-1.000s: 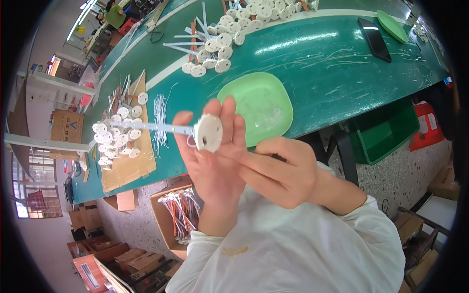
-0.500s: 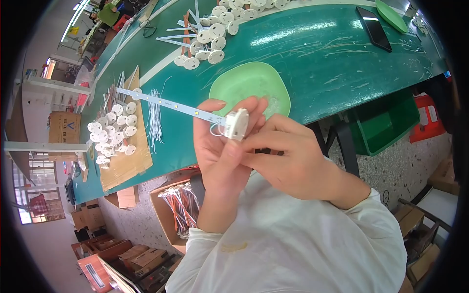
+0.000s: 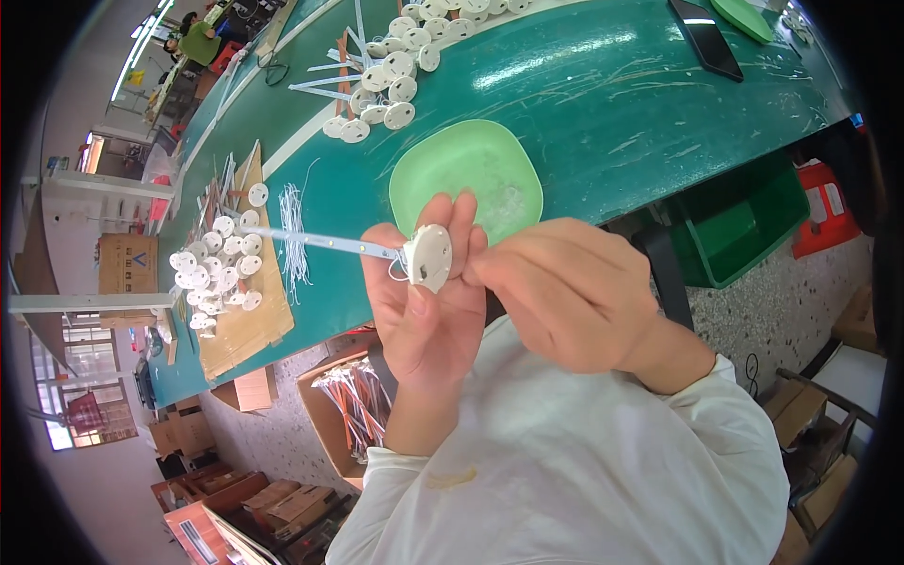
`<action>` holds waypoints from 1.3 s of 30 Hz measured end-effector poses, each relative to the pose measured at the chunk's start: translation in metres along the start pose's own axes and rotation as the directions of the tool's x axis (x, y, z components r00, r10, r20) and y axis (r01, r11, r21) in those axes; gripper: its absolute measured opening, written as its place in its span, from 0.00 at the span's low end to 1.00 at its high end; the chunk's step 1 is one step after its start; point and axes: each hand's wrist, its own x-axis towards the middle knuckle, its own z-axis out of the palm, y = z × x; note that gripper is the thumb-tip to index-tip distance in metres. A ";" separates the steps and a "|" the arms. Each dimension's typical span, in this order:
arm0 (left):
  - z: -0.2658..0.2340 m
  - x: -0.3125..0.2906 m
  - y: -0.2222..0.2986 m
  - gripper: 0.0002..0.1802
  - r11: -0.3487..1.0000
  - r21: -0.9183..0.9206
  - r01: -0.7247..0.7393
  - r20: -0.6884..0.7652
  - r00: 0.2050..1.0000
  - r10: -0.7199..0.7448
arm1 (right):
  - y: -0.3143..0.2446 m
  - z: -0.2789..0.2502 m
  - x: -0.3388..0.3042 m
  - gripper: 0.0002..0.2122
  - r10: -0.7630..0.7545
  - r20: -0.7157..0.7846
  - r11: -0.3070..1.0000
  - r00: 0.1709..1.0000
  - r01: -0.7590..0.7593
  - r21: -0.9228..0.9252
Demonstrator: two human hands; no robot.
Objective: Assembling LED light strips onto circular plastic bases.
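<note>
My left hand, palm up, grips a white round end cap between thumb and fingers. A narrow LED strip sticks out of the cap toward the left, and a thin white wire loops beside the joint. Just right of the cap, my right hand is closed in a pinch near the left fingertips; anything in that pinch is too small or hidden to name. Beyond both hands lies a light green dish with small clear bits in it.
Capped strips pile on a cardboard sheet beside white wires. Another pile lies at the back, a black phone at far right. Below the green table stand a box of strips and a green bin.
My right hand has drawn away from the cap to the right, still pinched. The left hand has turned the cap so its round face shows more. The view has shifted slightly.
</note>
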 end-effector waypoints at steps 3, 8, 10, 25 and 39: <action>-0.002 -0.001 -0.002 0.23 0.994 0.106 -0.033 0.010 0.999 0.032 | 0.000 0.000 0.002 0.09 0.001 -0.020 1.000 1.000 0.000 0.026; -0.004 -0.002 -0.005 0.23 0.997 0.076 -0.028 0.079 0.997 0.022 | 0.001 0.001 -0.004 0.09 -0.020 -0.041 0.998 0.999 0.023 0.060; -0.005 -0.003 -0.005 0.24 0.998 0.069 -0.007 0.080 0.997 0.001 | 0.001 0.001 -0.006 0.09 -0.030 -0.040 0.997 0.999 0.033 0.067; -0.017 -0.006 0.004 0.23 0.996 0.074 0.053 0.056 0.997 -0.058 | 0.003 0.019 -0.017 0.11 0.046 -0.092 0.982 0.995 -0.028 0.188; -0.015 -0.002 0.049 0.28 0.924 0.380 0.045 -0.037 0.999 -0.034 | 0.006 0.021 0.005 0.07 -0.026 0.112 0.989 0.993 0.008 0.149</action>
